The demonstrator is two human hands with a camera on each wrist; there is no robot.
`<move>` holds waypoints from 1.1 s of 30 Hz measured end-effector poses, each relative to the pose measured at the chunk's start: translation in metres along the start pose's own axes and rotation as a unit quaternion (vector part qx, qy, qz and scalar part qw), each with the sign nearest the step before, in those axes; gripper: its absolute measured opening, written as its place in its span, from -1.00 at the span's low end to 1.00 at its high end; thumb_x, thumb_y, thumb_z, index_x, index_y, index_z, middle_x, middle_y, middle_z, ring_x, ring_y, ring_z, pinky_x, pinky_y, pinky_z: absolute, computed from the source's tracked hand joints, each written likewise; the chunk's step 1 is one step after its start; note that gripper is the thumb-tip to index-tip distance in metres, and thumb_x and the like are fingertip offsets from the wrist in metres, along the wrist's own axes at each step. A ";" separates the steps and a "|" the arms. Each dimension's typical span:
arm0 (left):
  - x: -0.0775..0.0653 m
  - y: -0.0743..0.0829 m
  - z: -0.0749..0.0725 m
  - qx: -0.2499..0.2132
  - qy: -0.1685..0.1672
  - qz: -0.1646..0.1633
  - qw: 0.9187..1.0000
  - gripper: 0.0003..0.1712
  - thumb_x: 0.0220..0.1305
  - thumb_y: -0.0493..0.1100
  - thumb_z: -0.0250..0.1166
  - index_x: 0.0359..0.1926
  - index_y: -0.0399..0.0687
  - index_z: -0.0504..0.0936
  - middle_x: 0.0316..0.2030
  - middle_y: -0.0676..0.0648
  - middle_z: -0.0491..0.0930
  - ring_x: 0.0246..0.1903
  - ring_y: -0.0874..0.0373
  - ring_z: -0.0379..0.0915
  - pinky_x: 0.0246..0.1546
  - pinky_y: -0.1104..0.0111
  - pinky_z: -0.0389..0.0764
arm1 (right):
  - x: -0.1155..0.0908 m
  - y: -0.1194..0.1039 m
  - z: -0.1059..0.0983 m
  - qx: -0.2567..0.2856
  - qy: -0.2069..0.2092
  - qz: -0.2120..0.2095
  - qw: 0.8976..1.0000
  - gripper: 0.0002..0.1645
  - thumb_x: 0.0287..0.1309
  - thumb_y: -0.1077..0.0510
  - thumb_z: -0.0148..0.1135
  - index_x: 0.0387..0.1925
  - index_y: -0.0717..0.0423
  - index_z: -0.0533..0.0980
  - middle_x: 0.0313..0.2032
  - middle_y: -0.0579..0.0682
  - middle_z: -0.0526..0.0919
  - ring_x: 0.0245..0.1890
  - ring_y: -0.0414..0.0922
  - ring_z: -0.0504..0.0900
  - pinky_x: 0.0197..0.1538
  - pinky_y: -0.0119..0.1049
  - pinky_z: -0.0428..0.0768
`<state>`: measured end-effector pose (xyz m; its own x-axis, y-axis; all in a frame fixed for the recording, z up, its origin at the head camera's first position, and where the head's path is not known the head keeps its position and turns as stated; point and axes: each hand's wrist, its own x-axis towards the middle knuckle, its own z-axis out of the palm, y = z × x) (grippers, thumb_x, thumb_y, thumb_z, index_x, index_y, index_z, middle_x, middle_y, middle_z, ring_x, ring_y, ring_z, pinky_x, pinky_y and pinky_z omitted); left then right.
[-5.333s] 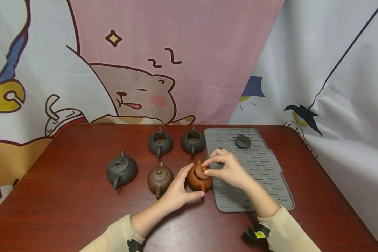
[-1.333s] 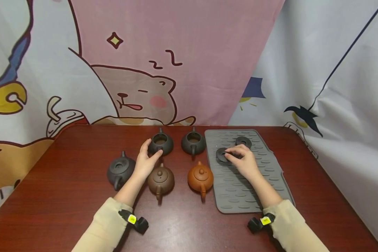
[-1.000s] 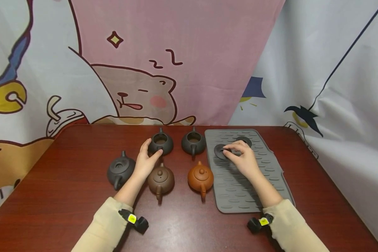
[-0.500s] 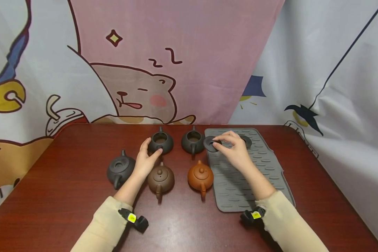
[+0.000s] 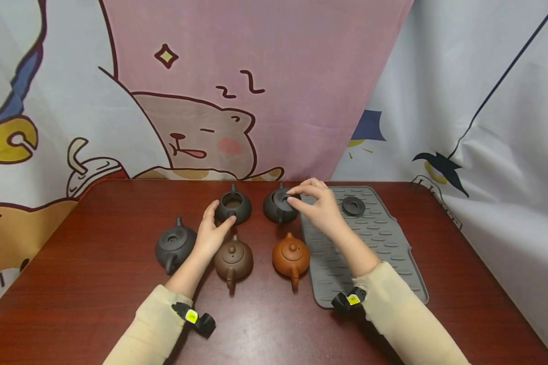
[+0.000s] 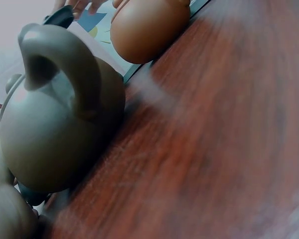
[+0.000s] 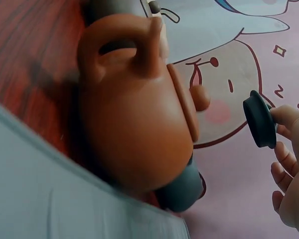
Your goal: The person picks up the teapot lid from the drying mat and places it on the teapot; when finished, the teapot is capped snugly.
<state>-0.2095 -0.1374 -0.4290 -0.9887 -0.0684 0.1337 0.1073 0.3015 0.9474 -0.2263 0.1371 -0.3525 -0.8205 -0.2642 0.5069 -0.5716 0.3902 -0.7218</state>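
My right hand [image 5: 319,208] pinches a black teapot lid [image 5: 284,199] by its edge, just over the open mouth of the dark teapot [image 5: 274,212] at the back right. In the right wrist view the lid [image 7: 259,119] is tilted between thumb and fingertips. My left hand [image 5: 210,233] touches the other lidless dark teapot [image 5: 239,207] at the back left, thumb and fingers spread along its near side. In front stand a lidded brown teapot [image 5: 233,261] and a lidded orange teapot [image 5: 290,258].
A dark teapot [image 5: 175,246] with a flat top stands at the left. A grey ribbed mat [image 5: 361,263] lies at the right, bearing another black lid [image 5: 353,206]. Reddish wooden tabletop [image 5: 96,243] surrounds them, with a printed curtain [image 5: 301,76] behind.
The right hand has carried the black lid from the mat leftward over the back right teapot. Earlier both hands were at the orange teapot; the left has since moved to the back left one.
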 end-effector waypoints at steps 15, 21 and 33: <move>0.000 -0.001 -0.001 0.011 0.003 -0.002 1.000 -0.17 0.31 -0.13 0.24 0.43 -0.34 0.03 0.43 -0.26 -0.03 0.37 -0.10 -0.03 0.26 0.09 0.19 | 0.032 -0.020 0.040 -0.002 -0.031 -0.041 0.999 -0.85 0.13 0.15 0.37 -0.23 0.03 0.70 -0.26 -0.13 0.55 -0.22 -0.10 0.41 -0.09 -0.06 0.36; -0.001 0.000 -0.001 0.019 -0.001 -0.013 1.000 -0.15 0.32 -0.08 0.23 0.44 -0.31 0.02 0.44 -0.23 -0.04 0.39 -0.08 -0.07 0.29 0.10 0.13 | 0.043 -0.023 0.057 -0.008 -0.041 -0.026 0.999 -0.83 0.12 0.12 0.37 -0.22 0.03 0.70 -0.27 -0.12 0.56 -0.24 -0.11 0.43 -0.11 -0.16 0.37; -0.002 0.002 -0.002 0.022 -0.006 -0.012 1.000 -0.15 0.33 -0.07 0.21 0.45 -0.32 0.00 0.44 -0.24 -0.06 0.38 -0.11 -0.05 0.27 0.06 0.16 | 0.055 -0.017 0.087 -0.034 -0.047 0.013 0.998 -0.82 0.12 0.08 0.38 -0.21 -0.02 0.71 -0.27 -0.15 0.57 -0.21 -0.16 0.46 0.03 -0.13 0.28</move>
<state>-0.2067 -0.1383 -0.4270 -0.9920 -0.0651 0.1083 0.0799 0.3411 0.9366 -0.2623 0.0392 -0.3529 -0.8341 -0.3329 0.4398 -0.5506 0.4563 -0.6990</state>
